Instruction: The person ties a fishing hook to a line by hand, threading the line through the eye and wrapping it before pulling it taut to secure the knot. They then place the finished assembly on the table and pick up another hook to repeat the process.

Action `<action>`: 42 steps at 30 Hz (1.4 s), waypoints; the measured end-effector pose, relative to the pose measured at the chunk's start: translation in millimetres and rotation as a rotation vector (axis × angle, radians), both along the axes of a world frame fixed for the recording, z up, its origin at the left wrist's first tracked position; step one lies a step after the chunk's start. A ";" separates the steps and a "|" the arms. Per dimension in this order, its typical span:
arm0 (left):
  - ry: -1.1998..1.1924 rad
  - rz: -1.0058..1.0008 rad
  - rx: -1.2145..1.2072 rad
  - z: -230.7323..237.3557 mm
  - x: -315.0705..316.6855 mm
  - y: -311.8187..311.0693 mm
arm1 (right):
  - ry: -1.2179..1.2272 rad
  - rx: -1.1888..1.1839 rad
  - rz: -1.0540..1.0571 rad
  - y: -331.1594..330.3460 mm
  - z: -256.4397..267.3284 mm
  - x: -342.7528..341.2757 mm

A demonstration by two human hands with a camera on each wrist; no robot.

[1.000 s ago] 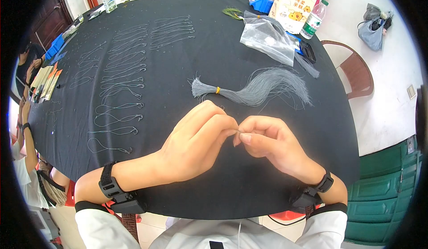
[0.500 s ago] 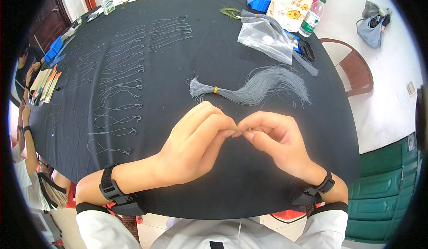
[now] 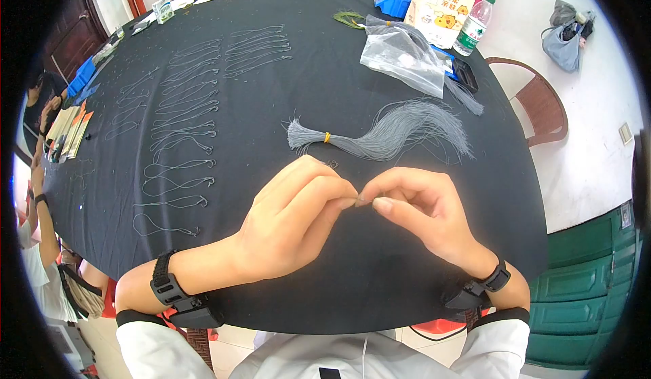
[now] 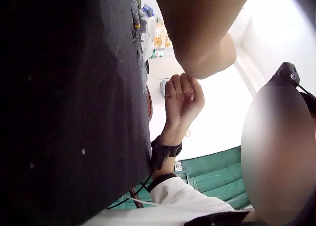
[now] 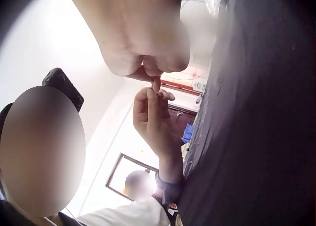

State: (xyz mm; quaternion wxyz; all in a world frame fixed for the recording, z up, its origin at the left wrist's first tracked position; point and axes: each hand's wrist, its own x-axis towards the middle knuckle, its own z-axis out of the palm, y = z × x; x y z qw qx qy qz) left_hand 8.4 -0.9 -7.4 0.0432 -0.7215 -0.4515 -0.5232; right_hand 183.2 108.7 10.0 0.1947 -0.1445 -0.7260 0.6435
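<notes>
Over the black tablecloth, my left hand (image 3: 291, 219) pinches a thin grey thread between thumb and forefinger, its back turned up. My right hand (image 3: 427, 216) meets it fingertip to fingertip, fingers curled and thumb bent at the same thread. The thread is almost wholly hidden by the fingertips. In the right wrist view the left hand (image 5: 158, 117) shows thumb and forefinger together right under the right fingers. Just beyond both hands lies a bundle of grey threads (image 3: 407, 131) tied with a yellow band (image 3: 327, 137).
Rows of knotted thread loops (image 3: 180, 168) lie at the left. A clear plastic bag (image 3: 403, 60), water bottle (image 3: 475, 27), tissue pack (image 3: 444, 6) and blue tray (image 3: 393, 2) stand far right. Packets (image 3: 68, 131) and another person's arms (image 3: 42, 196) are at the left edge.
The right thumb has drawn slightly back from the left fingertips, opening a small gap beside its forefinger. The left hand has hardly moved and keeps its pinch.
</notes>
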 end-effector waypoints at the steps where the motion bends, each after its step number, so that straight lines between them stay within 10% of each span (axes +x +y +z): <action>1: 0.002 -0.001 0.003 -0.3 0.4 0.6 | -0.014 -0.005 -0.013 -0.9 1.3 0.7; 17: -0.018 -0.043 -0.138 6.3 -1.4 -1.1 | -0.033 0.331 -0.097 -4.0 -1.3 3.2; 26: -0.040 -0.122 -0.235 2.3 -4.2 0.9 | 0.131 1.086 -0.034 4.8 1.1 3.4; 42: -0.201 -0.127 -0.438 4.9 -4.8 -0.6 | 0.171 0.984 -0.089 7.2 -2.6 3.6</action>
